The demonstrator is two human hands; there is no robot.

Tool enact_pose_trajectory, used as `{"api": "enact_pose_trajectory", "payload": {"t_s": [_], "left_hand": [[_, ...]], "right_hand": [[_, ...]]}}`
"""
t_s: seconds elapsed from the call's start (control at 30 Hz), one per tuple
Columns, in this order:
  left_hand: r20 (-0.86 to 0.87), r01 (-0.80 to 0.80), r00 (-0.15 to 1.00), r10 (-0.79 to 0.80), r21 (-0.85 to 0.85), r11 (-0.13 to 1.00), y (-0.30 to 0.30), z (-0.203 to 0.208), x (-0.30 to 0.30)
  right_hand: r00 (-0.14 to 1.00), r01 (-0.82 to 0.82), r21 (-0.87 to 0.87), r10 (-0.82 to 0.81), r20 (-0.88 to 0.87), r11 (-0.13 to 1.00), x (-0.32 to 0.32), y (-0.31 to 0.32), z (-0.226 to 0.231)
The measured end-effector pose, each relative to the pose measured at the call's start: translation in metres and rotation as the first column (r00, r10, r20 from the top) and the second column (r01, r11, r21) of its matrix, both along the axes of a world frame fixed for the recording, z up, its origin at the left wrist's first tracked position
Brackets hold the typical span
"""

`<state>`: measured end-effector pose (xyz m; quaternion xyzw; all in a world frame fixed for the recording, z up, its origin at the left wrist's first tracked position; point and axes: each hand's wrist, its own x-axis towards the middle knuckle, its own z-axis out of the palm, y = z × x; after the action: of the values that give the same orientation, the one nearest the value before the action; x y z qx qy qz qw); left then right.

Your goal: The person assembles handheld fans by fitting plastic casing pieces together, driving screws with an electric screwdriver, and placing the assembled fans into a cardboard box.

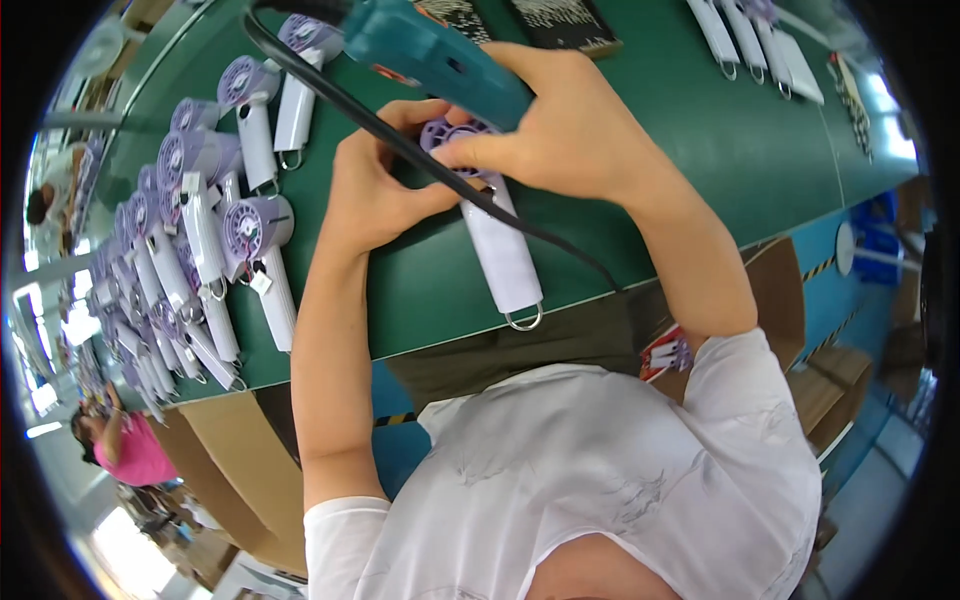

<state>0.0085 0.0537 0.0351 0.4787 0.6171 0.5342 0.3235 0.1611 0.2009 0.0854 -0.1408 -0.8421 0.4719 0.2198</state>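
Note:
A handheld fan with a white handle (505, 262) lies on the green table in front of me, its metal loop toward my body. My left hand (378, 195) curls around the purple fan head (450, 132), its fingers closed on it. My right hand (575, 125) grips a teal power tool (440, 62) with a thick black cord, and its thumb reaches down to the fan head. Between the hands the head is partly covered by fingers and cord. The tool's tip is not visible.
Many similar purple-and-white fans (200, 235) crowd the table's left side. Black trays of small parts (562, 25) sit at the far edge. White handles (745, 50) lie far right. Cardboard boxes (235, 470) flank me below the table (690, 140). A person in pink (135, 450) is at far left.

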Motion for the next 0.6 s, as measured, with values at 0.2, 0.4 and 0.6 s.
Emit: {"api": "enact_pose_trajectory", "payload": {"t_s": [0.2, 0.4, 0.6], "left_hand": [[-0.028, -0.075, 0.997, 0.075, 0.006, 0.997, -0.005, 0.005, -0.005], [-0.007, -0.031, 0.999, 0.031, -0.022, 0.999, -0.003, 0.005, -0.006], [-0.069, -0.031, 0.997, 0.033, 0.026, 0.999, -0.003, 0.005, -0.009]], "right_hand": [[0.994, -0.046, 0.08, 0.038, 0.098, 0.996, -0.013, -0.018, -0.002], [0.986, 0.073, 0.106, -0.088, 0.138, 0.992, -0.01, -0.015, -0.001], [0.992, 0.079, 0.095, -0.087, 0.089, 0.992, -0.01, -0.02, -0.004]]}}
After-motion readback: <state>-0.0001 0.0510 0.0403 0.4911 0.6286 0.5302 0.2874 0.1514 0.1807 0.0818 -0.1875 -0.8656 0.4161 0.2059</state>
